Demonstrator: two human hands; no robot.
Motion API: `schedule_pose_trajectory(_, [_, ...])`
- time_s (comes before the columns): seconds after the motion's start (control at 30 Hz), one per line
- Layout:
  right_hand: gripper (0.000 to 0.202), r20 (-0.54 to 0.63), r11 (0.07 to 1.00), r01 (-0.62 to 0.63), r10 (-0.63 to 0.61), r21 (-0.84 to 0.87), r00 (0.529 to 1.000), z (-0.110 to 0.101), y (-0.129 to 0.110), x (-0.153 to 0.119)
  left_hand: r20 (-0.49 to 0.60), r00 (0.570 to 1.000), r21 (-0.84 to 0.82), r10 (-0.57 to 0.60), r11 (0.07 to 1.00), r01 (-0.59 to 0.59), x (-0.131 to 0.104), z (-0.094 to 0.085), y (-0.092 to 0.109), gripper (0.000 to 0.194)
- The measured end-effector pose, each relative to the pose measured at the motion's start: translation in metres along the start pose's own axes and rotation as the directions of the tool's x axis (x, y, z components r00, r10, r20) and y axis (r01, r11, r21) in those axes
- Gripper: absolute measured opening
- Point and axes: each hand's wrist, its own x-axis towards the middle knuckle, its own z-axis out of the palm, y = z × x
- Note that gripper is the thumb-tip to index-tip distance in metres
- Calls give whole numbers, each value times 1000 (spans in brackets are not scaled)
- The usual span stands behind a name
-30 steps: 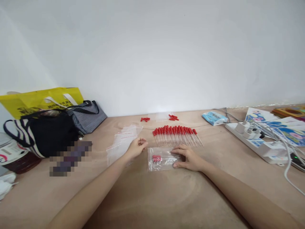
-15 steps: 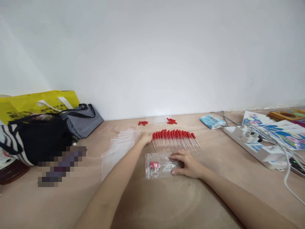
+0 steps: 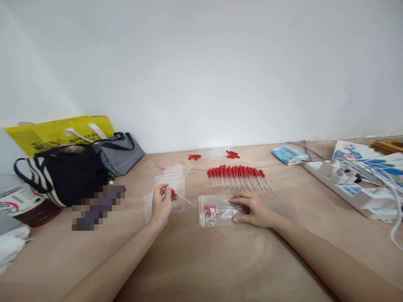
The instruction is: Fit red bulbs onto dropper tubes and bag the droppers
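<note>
Head view: my left fingers (image 3: pixel 168 193) pinch a dropper (image 3: pixel 180 196), tip toward the zip bag (image 3: pixel 222 212) and table's (image 3: pixel 201 264) right edge, right fingers (image 3: pixel 242 195) spread.

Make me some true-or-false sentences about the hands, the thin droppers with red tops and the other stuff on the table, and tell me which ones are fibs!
1. The left grip is holding a thin dropper with a red top. True.
2. The right grip is not touching anything. False: its fingertips are on a flat, clear plastic bag.
3. The row of red-topped droppers lies between that bag and the plain pale wall. True.
4. The small blue-and-white packet sits to the left of the row. False: it sits to the right.
5. Something small and red shows through the bag's left end. True.
</note>
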Motion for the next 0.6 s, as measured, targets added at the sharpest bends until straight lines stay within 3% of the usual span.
schedule_pose_trajectory(0.13, [55,3,1000,4,-4,5,1000,0,0,0,-71,995,-80,-67,995,61,-10,5,-4,22])
schedule_pose_trajectory(0.23, [56,-6,1000,-3,3,3,1000,0,-1,0,-46,992,-126,-117,986,110,-17,12,-6,22])
schedule_pose_trajectory(0.43, [56,-7,1000,-5,5,-4,1000,0,1,0,103,978,-105,-183,975,194,-32,17,-9,28])
schedule_pose_trajectory(0.6, [56,-10,1000,-1,1,-6,1000,0,1,0,335,912,166,-236,968,190,-37,18,-5,26])
